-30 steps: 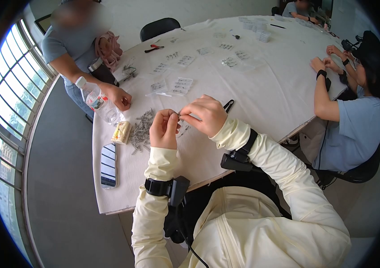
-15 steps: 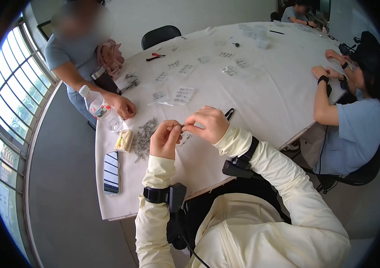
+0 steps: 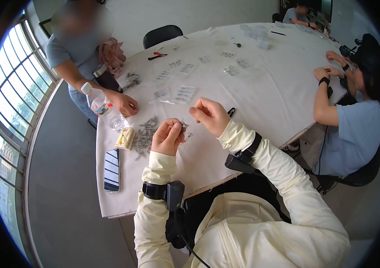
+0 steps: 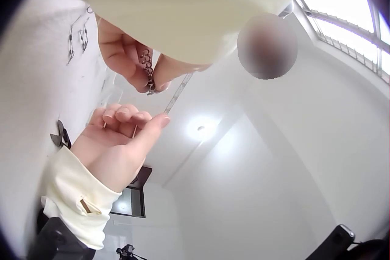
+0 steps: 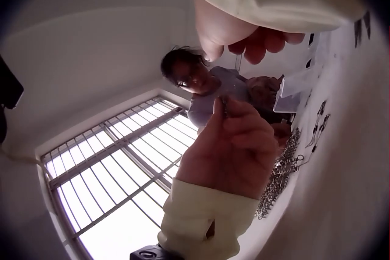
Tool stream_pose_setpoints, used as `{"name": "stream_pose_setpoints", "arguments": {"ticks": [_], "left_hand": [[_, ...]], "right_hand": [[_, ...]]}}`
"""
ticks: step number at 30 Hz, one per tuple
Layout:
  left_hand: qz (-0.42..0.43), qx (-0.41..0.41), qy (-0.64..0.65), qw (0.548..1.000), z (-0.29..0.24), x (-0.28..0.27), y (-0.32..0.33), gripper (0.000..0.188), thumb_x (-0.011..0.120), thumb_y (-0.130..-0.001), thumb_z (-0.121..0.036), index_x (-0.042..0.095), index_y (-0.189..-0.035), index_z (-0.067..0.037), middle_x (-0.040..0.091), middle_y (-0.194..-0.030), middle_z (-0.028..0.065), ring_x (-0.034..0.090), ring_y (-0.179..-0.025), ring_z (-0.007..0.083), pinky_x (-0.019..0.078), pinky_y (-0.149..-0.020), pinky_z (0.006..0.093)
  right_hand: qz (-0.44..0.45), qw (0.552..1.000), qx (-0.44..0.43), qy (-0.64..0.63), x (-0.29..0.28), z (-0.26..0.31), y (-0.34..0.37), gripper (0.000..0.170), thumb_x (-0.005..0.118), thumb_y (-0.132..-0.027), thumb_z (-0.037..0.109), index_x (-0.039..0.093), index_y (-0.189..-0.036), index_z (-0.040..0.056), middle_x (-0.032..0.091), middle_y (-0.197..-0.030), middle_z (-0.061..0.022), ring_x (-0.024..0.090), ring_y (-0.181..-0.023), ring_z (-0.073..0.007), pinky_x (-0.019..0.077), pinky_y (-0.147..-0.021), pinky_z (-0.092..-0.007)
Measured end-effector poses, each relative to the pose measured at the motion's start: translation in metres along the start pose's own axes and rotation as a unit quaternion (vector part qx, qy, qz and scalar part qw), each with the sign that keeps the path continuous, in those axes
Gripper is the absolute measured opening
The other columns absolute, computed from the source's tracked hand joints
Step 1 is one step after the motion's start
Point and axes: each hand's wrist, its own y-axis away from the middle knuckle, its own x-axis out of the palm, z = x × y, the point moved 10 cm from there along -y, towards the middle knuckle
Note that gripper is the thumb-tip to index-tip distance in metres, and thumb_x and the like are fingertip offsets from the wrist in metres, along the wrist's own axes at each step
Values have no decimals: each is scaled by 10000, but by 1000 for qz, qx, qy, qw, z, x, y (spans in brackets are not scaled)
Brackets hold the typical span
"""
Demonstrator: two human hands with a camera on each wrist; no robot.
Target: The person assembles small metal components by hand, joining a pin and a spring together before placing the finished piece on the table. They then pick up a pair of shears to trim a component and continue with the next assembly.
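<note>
My left hand [image 3: 166,137] pinches a small cluster of metal links [image 4: 147,72] between thumb and fingers, and part of it sticks out past the fingertips. To its right, my right hand [image 3: 211,118] is raised apart, with loosely bent fingers and the thumb held away from them; nothing shows in its grasp. In the left wrist view the right hand [image 4: 119,144] faces the held links across a gap. A tangled heap of small metal pieces [image 3: 144,139] lies left of my left hand. Several thin linked pieces [image 5: 318,124] lie on the white cloth.
A soap-like printed block [image 3: 124,139], a phone [image 3: 112,170] and a plastic bottle [image 3: 103,107] are at the left. Small clear bags [image 3: 184,94] lie beyond my hands, and a black tool [image 3: 231,112] behind the right one. A standing person's hand [image 3: 126,105] rests near the bottle.
My right hand has let go and drawn away to the right from my left fingertips, where both hands met before. My left hand keeps its pinch, and the metal links now show there.
</note>
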Motion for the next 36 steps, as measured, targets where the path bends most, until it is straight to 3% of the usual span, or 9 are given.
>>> {"name": "stream_pose_setpoints", "arguments": {"ticks": [2, 6, 8, 12, 14, 17, 23, 29, 36], "left_hand": [[3, -1, 10, 1000, 0, 0, 1, 101, 548, -966, -135, 567, -1011, -46, 568, -852, -3, 521, -749, 78, 422, -678, 219], [15, -6, 42, 999, 0, 3, 1, 92, 525, -973, -123, 558, -1021, -52, 557, -854, 1, 521, -772, 88, 424, -692, 232], [17, -15, 48, 999, -1, 6, 2, 91, 519, -974, -121, 557, -1023, -54, 555, -853, 3, 521, -776, 91, 424, -694, 235], [0, -35, 62, 997, 5, 2, 2, 93, 518, -974, -125, 564, -1013, -54, 555, -843, 3, 513, -760, 89, 418, -681, 233], [-8, -42, 59, 997, 5, -1, 1, 95, 517, -974, -125, 567, -1010, -53, 555, -839, 3, 509, -753, 88, 416, -678, 230], [-5, -20, 85, 996, -2, -1, 1, 97, 530, -970, -117, 576, -983, -33, 566, -842, 15, 520, -750, 92, 422, -686, 227], [23, -33, 120, 992, -2, 8, 2, 100, 517, -974, -118, 559, -1010, -35, 557, -853, 10, 528, -774, 97, 434, -703, 240], [40, -43, 95, 994, 3, 8, 2, 98, 520, -972, -123, 555, -1021, -45, 553, -859, 8, 532, -786, 101, 440, -712, 248], [30, -42, 70, 996, 5, 5, 1, 100, 531, -969, -126, 565, -1012, -42, 566, -847, 12, 538, -763, 99, 440, -678, 245]], "right_hand": [[35, 987, -9, -159, 12, -8, -1, 206, 591, -931, 238, 603, -885, 38, 561, -707, 8, 528, -676, -72, 431, -620, -226], [119, 970, 66, -200, 25, 0, 5, 178, 562, -935, 187, 633, -1003, 38, 597, -839, 4, 544, -783, -72, 439, -671, -229], [90, 975, -11, -204, 20, 20, 4, 202, 552, -919, 143, 647, -1081, 68, 610, -896, 10, 546, -830, -71, 440, -686, -242], [96, 982, -64, -146, 20, 23, 6, 184, 555, -891, 110, 679, -1025, 92, 631, -932, 7, 566, -833, -87, 441, -686, -252], [46, 994, -93, 27, 8, 24, 7, 185, 555, -867, 87, 707, -969, 107, 643, -957, -7, 585, -860, -104, 438, -689, -250], [36, 994, -86, 52, 3, 20, 6, 183, 559, -854, 82, 719, -942, 99, 648, -972, -11, 596, -866, -114, 440, -688, -254], [86, 983, -26, -159, 19, 9, 1, 162, 601, -878, 145, 700, -981, 67, 673, -951, -12, 604, -877, -115, 454, -759, -269], [127, 978, 4, -168, 25, 0, 3, 176, 637, -878, 191, 680, -951, 37, 679, -876, -36, 603, -850, -109, 459, -780, -276], [111, 977, -1, -184, 21, 0, 1, 171, 645, -873, 199, 657, -894, 29, 663, -829, -26, 602, -800, -104, 463, -754, -266]]}}
